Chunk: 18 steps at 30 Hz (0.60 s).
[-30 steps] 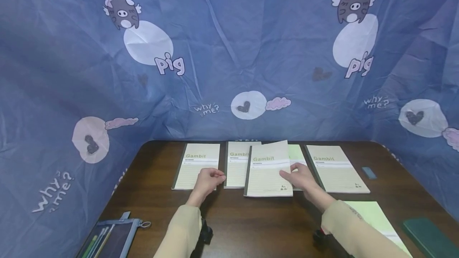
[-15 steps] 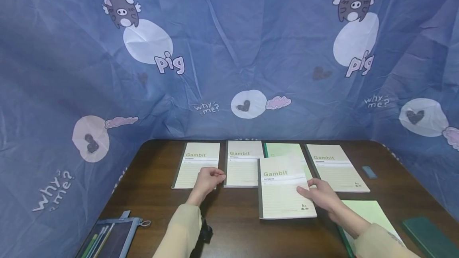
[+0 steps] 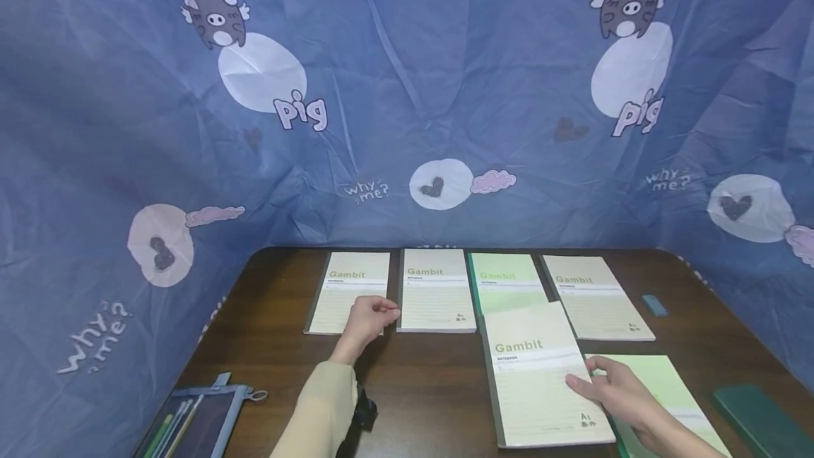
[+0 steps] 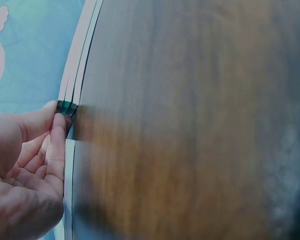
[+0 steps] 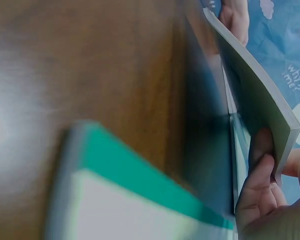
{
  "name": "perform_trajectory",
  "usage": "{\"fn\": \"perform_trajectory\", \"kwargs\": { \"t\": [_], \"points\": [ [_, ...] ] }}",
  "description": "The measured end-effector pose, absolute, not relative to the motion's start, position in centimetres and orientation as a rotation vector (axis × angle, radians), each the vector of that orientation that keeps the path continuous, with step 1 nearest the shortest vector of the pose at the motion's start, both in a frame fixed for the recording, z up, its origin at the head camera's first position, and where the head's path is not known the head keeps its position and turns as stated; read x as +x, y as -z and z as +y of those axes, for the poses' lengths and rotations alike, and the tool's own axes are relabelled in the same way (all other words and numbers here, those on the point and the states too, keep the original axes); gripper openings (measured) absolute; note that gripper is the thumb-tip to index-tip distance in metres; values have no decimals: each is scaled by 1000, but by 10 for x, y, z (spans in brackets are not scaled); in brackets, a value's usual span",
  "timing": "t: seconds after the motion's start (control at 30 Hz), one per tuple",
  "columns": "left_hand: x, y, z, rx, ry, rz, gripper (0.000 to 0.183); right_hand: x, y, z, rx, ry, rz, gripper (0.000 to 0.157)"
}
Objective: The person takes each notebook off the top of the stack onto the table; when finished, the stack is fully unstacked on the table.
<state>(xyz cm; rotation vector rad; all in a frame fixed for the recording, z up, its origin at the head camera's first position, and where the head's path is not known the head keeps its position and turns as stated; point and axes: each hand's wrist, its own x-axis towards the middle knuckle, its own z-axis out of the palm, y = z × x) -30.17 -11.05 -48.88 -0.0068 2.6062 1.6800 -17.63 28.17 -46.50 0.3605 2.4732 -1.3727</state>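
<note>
My right hand (image 3: 620, 391) pinches the lower right side of a cream Gambit notebook (image 3: 537, 401), thumb on the cover and fingers underneath. In the right wrist view that notebook (image 5: 262, 100) is held edge-on above the wooden table. Its top corner overlaps a green notebook (image 3: 509, 278) in the back row. My left hand (image 3: 369, 316) rests over the lower right of the leftmost cream notebook (image 3: 350, 274), fingers loosely curled and holding nothing. Its fingertips lie right at the dark spine of the second cream notebook (image 3: 435, 295).
Another cream notebook (image 3: 598, 295) ends the back row, with a small blue eraser (image 3: 654, 305) to its right. A second green notebook (image 3: 668, 401) lies at front right, beside a dark green case (image 3: 759, 419). A mesh pencil pouch (image 3: 197, 419) is at front left.
My right hand has drawn the cream notebook toward me and to the right, uncovering the second cream notebook and most of the back green one. The left hand stays in place.
</note>
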Motion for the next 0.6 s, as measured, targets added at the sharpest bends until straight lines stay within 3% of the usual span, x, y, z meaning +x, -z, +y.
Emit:
{"fn": "perform_trajectory", "kwargs": {
  "t": [0.17,0.33,0.6],
  "points": [
    [-303,490,-109,-6,-1687,2605,15,-159,470,293,262,1410,2446,47],
    [-303,491,-110,-22,-1682,2603,14,-149,472,302,118,1369,2450,49],
    [-304,491,-111,-22,-1678,2605,14,-139,477,301,156,1427,2409,43]
  ]
}}
